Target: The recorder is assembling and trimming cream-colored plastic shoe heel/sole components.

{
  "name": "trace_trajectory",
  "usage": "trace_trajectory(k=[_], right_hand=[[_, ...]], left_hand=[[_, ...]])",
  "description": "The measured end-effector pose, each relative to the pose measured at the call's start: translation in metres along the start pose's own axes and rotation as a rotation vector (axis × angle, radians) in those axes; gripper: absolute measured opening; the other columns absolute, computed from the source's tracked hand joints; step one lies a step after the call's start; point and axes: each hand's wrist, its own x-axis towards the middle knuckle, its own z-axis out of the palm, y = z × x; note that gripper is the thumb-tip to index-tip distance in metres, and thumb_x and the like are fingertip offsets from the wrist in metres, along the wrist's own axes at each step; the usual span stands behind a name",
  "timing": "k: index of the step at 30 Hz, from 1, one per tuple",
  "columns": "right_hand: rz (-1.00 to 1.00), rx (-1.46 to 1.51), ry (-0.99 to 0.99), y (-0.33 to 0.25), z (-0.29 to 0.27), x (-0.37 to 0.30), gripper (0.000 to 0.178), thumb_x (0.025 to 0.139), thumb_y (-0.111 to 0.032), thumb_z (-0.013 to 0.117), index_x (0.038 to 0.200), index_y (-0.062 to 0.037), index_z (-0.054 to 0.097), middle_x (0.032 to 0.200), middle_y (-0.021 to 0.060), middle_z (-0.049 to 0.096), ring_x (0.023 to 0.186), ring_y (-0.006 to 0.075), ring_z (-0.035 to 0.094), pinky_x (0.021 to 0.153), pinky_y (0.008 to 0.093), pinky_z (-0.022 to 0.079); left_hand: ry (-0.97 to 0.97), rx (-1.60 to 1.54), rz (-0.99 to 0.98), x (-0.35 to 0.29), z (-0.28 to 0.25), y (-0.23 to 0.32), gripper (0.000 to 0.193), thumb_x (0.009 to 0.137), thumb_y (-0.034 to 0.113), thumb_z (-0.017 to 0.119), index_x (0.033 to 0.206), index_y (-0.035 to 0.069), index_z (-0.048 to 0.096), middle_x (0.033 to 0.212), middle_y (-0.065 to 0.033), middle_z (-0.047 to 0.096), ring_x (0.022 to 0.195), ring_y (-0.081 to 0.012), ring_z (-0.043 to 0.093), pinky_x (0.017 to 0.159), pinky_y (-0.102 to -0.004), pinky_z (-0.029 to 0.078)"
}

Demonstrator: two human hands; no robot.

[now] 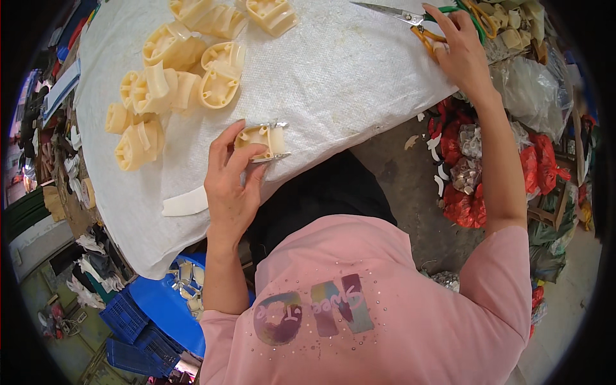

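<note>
My left hand [229,176] is closed on a cream plastic part [258,138] near the table's front edge, thumb and fingers pressing its left side. Shiny silver strips run along the part's top and bottom edges, and a pale band covers its right end. At the far right of the table, my right hand [463,54] is bent around the handles of scissors [401,13], whose blades point left. Their orange and green grips are partly covered by my fingers. Several similar cream plastic parts [173,48] lie in a loose group at the far left.
A white woven sheet [321,77] covers the table, with a flat white strip [186,203] beside my left wrist. Below left stands a blue basin [157,298] holding small pieces. Red plastic bags [459,205] and clear plastic [536,86] lie at the right.
</note>
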Motion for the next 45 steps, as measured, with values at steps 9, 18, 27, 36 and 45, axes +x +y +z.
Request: trace_trajectory(k=[9,18,27,36,45], right_hand=[[0.394,1.182,-0.684,-0.133,-0.014,-0.092,0.065,0.077,-0.019,0.066,0.134,-0.0036,0.039,0.081,0.0005,0.051,0.066,0.0067,0.052,0.059,0.0228,0.044],[0.479,1.634,-0.942,-0.158,0.01,-0.112,0.05,0.083,-0.022,0.059,0.127,-0.0031,0.044,0.089,0.0009,0.053,0.073,0.0071,0.049,0.062,0.0191,0.041],[0.555,1.61,-0.907,-0.168,0.009,-0.106,0.04,0.09,-0.014,0.055,0.128,-0.0046,0.046,0.072,-0.0034,0.045,0.053,0.0033,0.046,0.043,0.0175,0.035],[0.529,1.569,-0.913,-0.166,0.012,-0.106,0.045,0.087,-0.018,0.057,0.128,-0.0039,0.046,0.075,-0.0029,0.048,0.053,0.003,0.044,0.046,0.0182,0.035],[0.518,1.547,-0.877,-0.169,0.013,-0.108,0.043,0.086,-0.02,0.056,0.125,-0.0041,0.047,0.074,-0.0022,0.049,0.052,0.0033,0.042,0.047,0.0194,0.035]], left_hand=[[-0.037,0.035,-0.008,0.001,-0.002,-0.007,0.026,0.064,-0.011,0.067,0.085,0.003,0.065,0.115,-0.0127,0.057,0.1,-0.0267,0.058,0.084,-0.033,0.049],[-0.058,0.036,-0.052,0.002,-0.001,-0.006,0.021,0.064,-0.009,0.066,0.082,0.002,0.064,0.116,-0.0133,0.058,0.106,-0.0261,0.056,0.093,-0.0349,0.044],[-0.042,0.032,-0.049,0.001,-0.001,-0.006,0.022,0.064,-0.01,0.065,0.082,0.002,0.064,0.117,-0.0133,0.058,0.106,-0.0262,0.055,0.094,-0.035,0.042],[-0.042,0.035,-0.034,0.0,-0.001,-0.009,0.023,0.063,-0.011,0.065,0.083,0.001,0.064,0.117,-0.0133,0.058,0.106,-0.0259,0.056,0.092,-0.0342,0.044],[-0.04,0.01,-0.042,-0.001,0.001,-0.01,0.023,0.063,-0.011,0.065,0.083,0.001,0.065,0.117,-0.0141,0.057,0.108,-0.0265,0.055,0.092,-0.0354,0.045]])
